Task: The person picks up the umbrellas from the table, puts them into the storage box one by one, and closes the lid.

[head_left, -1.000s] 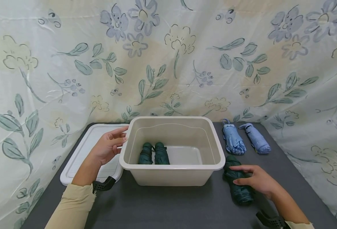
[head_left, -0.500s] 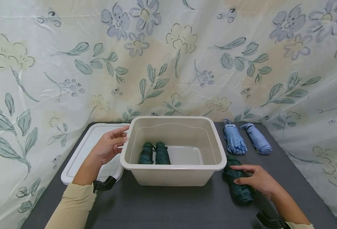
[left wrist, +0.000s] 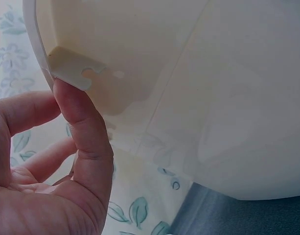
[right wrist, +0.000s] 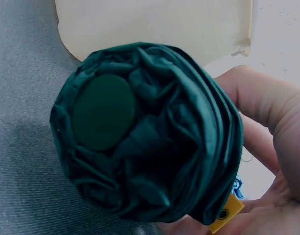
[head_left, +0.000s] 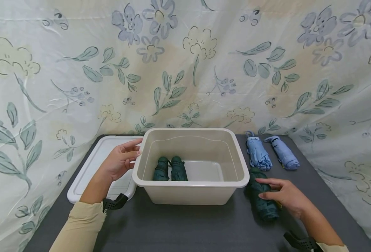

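With its fingertips at the left rim of a beige plastic bin point(head_left: 185, 194), my left hand point(head_left: 120, 159) grips the edge; in the left wrist view a digit presses a small notched tab point(left wrist: 74, 71) beneath that rim. My right hand point(head_left: 287, 196) holds a folded dark green umbrella point(head_left: 266, 211) just right of the bin, thumb and fingers on its side. The right wrist view shows the umbrella's round end cap point(right wrist: 104, 112) and a yellow tag point(right wrist: 227, 214). Inside the bin, two more dark green folded umbrellas point(head_left: 179, 169) stand side by side at the left, their lower parts hidden by the front wall.
A white lid point(head_left: 87, 175) lies left of the bin, partly behind my left forearm. Two folded blue umbrellas, one lighter point(head_left: 258, 152) and one more violet point(head_left: 283, 153), lie at the back right of the dark table point(head_left: 179, 227). A floral curtain point(head_left: 172, 70) hangs behind.
My right hand has risen slightly with the green umbrella, whose near end has shifted up a little. My left hand stays at the bin's rim.
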The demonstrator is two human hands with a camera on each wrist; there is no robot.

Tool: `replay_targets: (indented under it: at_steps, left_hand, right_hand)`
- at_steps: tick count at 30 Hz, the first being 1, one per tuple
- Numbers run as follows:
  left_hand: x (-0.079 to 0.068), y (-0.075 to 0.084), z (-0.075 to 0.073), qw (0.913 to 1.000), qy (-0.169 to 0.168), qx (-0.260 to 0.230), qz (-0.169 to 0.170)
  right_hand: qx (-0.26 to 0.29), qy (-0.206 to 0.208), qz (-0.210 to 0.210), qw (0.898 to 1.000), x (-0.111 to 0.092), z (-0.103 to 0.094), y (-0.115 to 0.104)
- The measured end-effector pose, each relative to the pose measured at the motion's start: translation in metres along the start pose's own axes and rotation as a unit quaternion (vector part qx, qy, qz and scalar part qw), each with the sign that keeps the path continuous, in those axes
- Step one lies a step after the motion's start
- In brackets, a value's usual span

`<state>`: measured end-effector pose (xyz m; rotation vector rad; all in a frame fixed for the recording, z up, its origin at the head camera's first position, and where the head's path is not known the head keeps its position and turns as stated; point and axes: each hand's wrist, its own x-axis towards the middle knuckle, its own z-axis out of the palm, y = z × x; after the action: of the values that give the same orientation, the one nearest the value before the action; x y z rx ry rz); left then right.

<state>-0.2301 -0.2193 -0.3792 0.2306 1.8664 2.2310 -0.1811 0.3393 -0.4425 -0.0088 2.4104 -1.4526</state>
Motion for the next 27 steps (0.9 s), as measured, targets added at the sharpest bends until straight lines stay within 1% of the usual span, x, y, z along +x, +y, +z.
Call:
replay_targets:
  at_steps: [6, 10, 18, 23, 27]
  left_hand:
    - [-0.001, 0.0, 0.0, 1.0, 0.004, 0.005, -0.004]
    - [-0.001, 0.0, 0.0, 1.0, 0.003, 0.004, -0.002]
    - [-0.003, 0.001, 0.001, 1.0, 0.005, 0.008, 0.0]
    - [-0.004, 0.001, 0.002, 0.9999, 0.008, 0.011, -0.001]
    - [-0.004, 0.0, 0.003, 0.9999, 0.008, 0.012, 0.001]
  right_hand:
    - [0.013, 0.016, -0.012, 1.0, -0.001, -0.002, -0.003]
    - [0.028, 0.023, -0.012, 0.999, -0.002, -0.006, -0.009]
    - [0.035, 0.024, -0.032, 0.999, -0.005, -0.012, -0.022]
    - [0.045, 0.03, -0.035, 0.998, -0.007, -0.015, -0.03]
    - [0.056, 0.023, -0.045, 0.997, -0.008, -0.02, -0.035]
